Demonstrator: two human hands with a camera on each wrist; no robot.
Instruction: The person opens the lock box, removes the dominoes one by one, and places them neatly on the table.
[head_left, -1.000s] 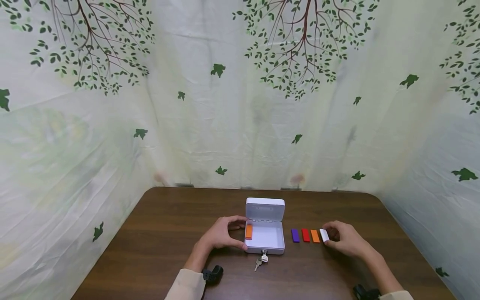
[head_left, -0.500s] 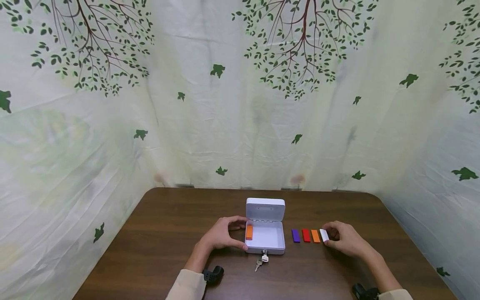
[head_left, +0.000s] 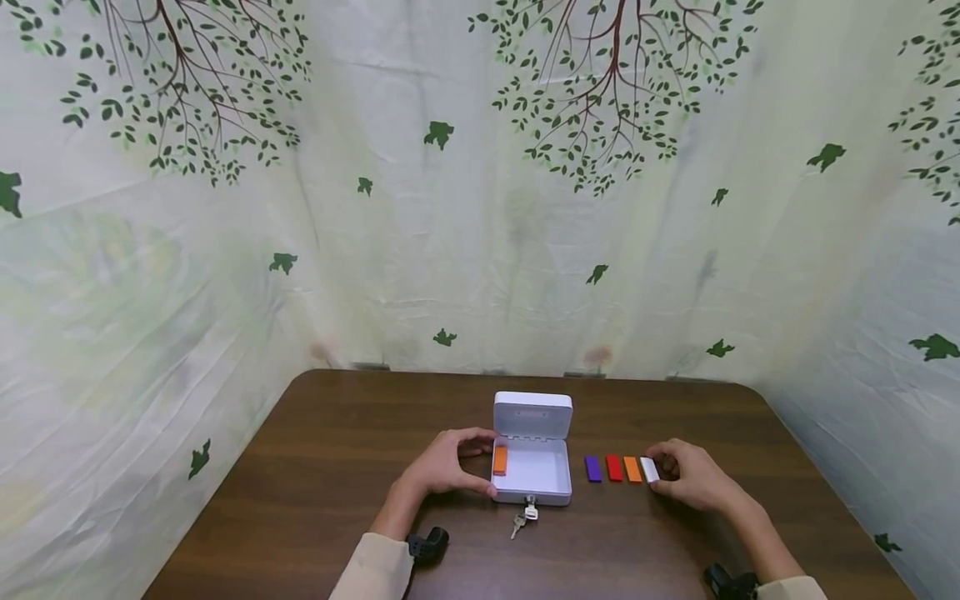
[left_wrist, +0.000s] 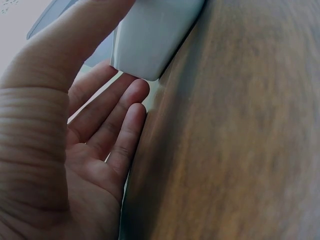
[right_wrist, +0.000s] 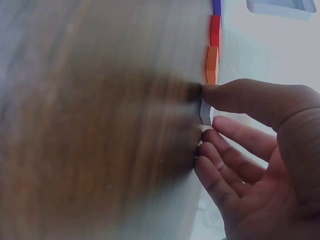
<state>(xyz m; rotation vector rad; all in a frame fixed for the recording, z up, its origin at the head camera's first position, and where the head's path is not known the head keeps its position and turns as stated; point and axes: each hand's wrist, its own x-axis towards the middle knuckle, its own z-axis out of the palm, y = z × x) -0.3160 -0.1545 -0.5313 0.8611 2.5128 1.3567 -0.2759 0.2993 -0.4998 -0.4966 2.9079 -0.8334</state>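
Note:
A small white cash box (head_left: 534, 496) stands with its lid (head_left: 532, 415) raised, an orange block (head_left: 499, 460) inside against the left wall. My left hand (head_left: 442, 465) grips the box's left side, thumb at the front corner and fingers toward the back. In the left wrist view, fingertips (left_wrist: 136, 90) are right at the box's corner. To the right, my right hand (head_left: 692, 477) pinches a white domino-like block (head_left: 649, 469) between thumb and fingers. That white block (right_wrist: 205, 113) is partly hidden by the thumb in the right wrist view.
Purple (head_left: 593, 468), red (head_left: 614, 468) and orange blocks (head_left: 632, 470) lie in a row between the box and the white block. Keys (head_left: 519, 524) hang from the lock at the box's front. The brown table (head_left: 360, 408) meets a leaf-patterned curtain behind.
The head view has shifted slightly. Both hands keep their places at the box and the white block, and the other blocks lie as before.

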